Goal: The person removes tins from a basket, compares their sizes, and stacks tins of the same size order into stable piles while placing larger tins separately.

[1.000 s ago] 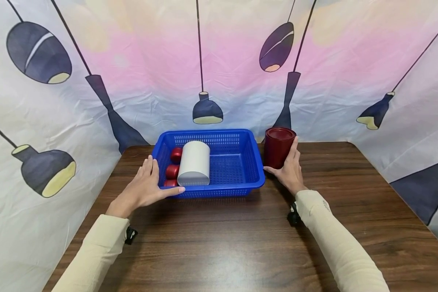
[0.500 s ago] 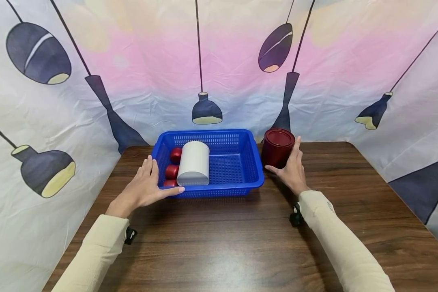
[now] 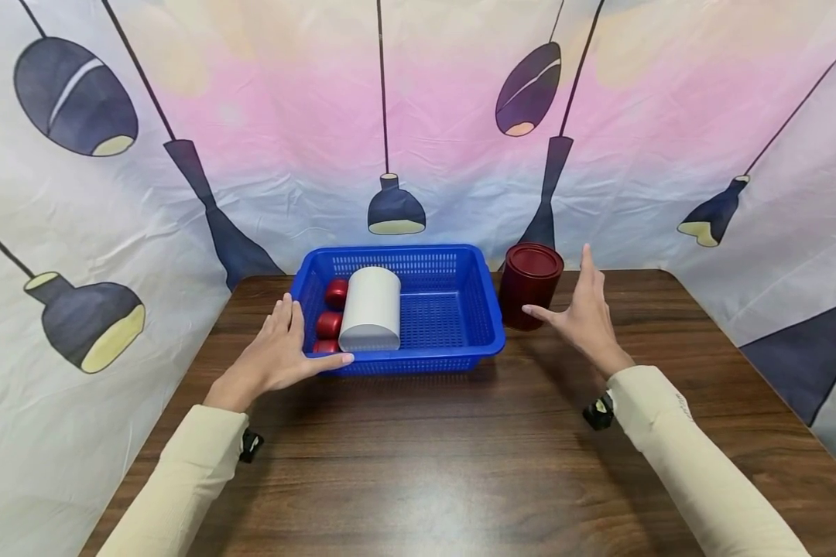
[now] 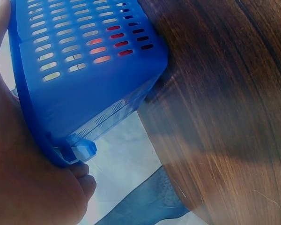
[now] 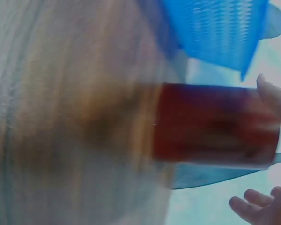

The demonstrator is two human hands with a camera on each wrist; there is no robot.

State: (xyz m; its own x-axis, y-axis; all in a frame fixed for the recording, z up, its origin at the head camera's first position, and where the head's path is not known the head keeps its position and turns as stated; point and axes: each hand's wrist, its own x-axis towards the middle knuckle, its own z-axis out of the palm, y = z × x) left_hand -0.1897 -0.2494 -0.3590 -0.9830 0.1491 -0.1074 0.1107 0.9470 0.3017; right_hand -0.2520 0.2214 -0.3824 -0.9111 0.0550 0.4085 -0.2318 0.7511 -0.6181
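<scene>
Right hand (image 3: 587, 319) spread beside dark red can (image 3: 529, 292), left hand (image 3: 270, 357) on blue basket (image 3: 446, 356)

Right fingers were spread, index pointing up and away, thumb out to the side toward the can. Thumb tip overlapped the can in the head view; couldn't tell if it touched. The other fingers were apart from the can, on its right. Right wrist view was blurred.

Left fingers were straight, close together along the basket's left rim; thumb stretched apart, over the near rim. So that hand sat around the basket's near left corner.

Can stood upright, ringed top up, near the far edge of the worktop (image 3: 418, 449), between the basket and the worktop's far right corner. It was just beside the basket's right wall; contact unclear.

Basket sat by the far edge, long sides roughly parallel to it, walls slotted. In it, a white container (image 3: 371, 309) was left of the middle. Three shiny red objects (image 3: 330, 325) lined up between that and the left wall, the nearest partly hidden by the near rim.

Further out: pale sleeves (image 3: 181, 460) on both arms, a black device (image 3: 599, 411) at each wrist. Behind the worktop hung a cloth (image 3: 286, 116) with dark lamps printed on pink, blue and white.
</scene>
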